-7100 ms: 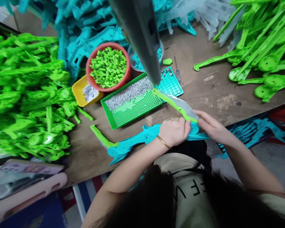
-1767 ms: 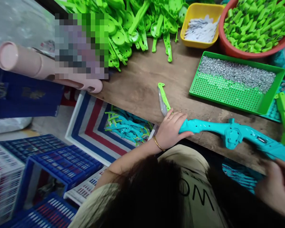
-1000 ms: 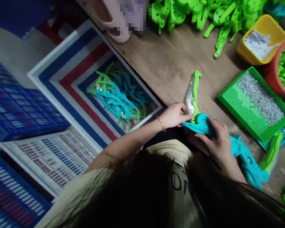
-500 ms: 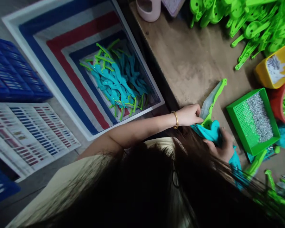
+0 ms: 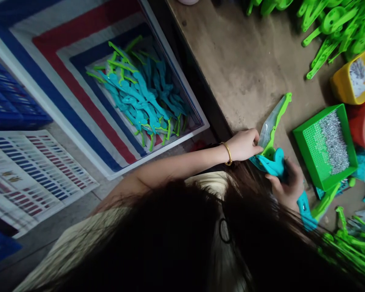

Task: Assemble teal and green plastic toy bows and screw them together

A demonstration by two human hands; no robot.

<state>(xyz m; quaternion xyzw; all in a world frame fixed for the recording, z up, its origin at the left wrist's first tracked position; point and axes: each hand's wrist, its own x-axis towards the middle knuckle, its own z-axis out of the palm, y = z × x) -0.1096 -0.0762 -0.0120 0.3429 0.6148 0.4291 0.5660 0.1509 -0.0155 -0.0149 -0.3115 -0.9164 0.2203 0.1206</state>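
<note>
Left hand [image 5: 245, 144]: wrist straight, forearm entering from 8 o'clock, fingers curled and thumb closed on one end of a bow-shaped plastic assembly [image 5: 275, 165]. Right hand [image 5: 287, 186], at 4 o'clock from the left: thumb and bent fingers clasp the same piece; dark hair obscures the forearm. The assembly, held at the edge of the bench [image 5: 243, 77], has a turquoise body; a lime-green limb backed with translucent plastic [image 5: 276, 121] points to 1 o'clock, and another lime-green limb [image 5: 327, 201] shows at 4 o'clock. At 3 o'clock, a perforated green tray [image 5: 305, 144] of silvery pins; at 10 o'clock, a striped crate [image 5: 94, 117] containing similar assemblies. Writing: one ring-shaped character on the shirt [image 5: 207, 178], at 7 o'clock.
</note>
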